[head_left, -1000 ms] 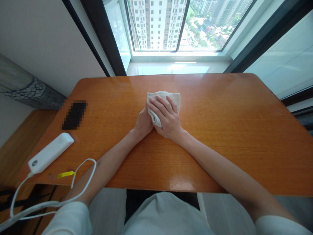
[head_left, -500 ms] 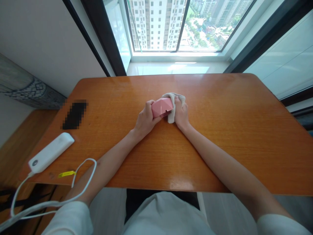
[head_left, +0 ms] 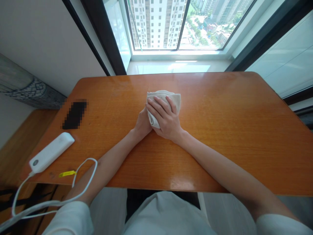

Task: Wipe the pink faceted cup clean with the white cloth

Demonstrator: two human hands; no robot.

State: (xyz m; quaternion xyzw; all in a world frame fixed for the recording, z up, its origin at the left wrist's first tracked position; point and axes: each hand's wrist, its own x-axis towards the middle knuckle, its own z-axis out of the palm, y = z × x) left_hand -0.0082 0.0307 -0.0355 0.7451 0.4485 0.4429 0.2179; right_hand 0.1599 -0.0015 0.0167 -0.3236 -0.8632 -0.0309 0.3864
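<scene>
A folded off-white cloth point(head_left: 175, 98) lies draped over the spot between my hands, near the table's middle. My right hand point(head_left: 166, 118) presses on the cloth from above, its fingers laid across it toward the left. Partly behind the cloth is my left hand point(head_left: 143, 122), with its fingers out of sight. The glossy pink faceted object that this hand gripped a moment ago is now fully covered by the cloth and my right hand.
On the brown wooden table point(head_left: 232, 130), a white power strip point(head_left: 52, 152) lies at the left. A white cable point(head_left: 91, 176) with a yellow tag point(head_left: 67, 173) loops over my left forearm. A pixelated black item point(head_left: 74, 115) lies farther back. Beyond the far edge is a window point(head_left: 179, 26).
My right hand has moved left with the cloth, from the pink object's right side to over its top, hiding it. My left hand has stayed nearly in place.
</scene>
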